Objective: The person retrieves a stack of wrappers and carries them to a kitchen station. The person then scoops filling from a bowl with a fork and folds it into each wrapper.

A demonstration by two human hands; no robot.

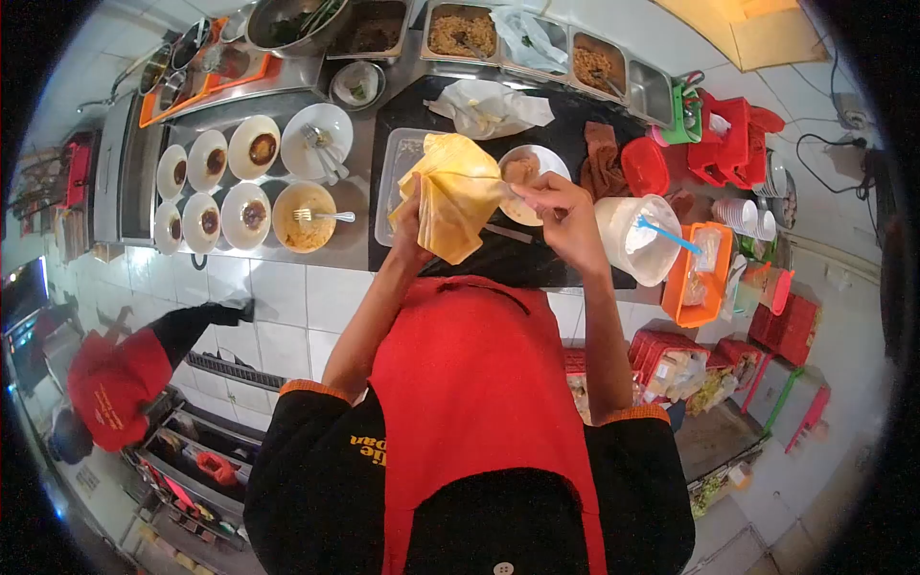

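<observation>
My left hand (410, 228) grips a fanned stack of thin yellow dough wrappers (452, 192), held up over the black work surface. My right hand (563, 213) is closed in a pinch at the right corner of the stack; what lies between its fingertips is too small to make out. Behind that hand sits a white bowl (548, 161) with a pale beige filling. A clear plastic tray (385, 196) lies partly hidden behind the wrappers. Below the bowl, a flat narrow blade-like strip (508, 233) rests on the surface.
To the left stand several small bowls with dark sauce (251, 213) and a bowl with a fork (287, 230). On the right are a white tub with a blue handle (637, 254) and an orange basket (682, 307). Metal food trays (460, 62) line the back. Another person (120, 383) bends at far left.
</observation>
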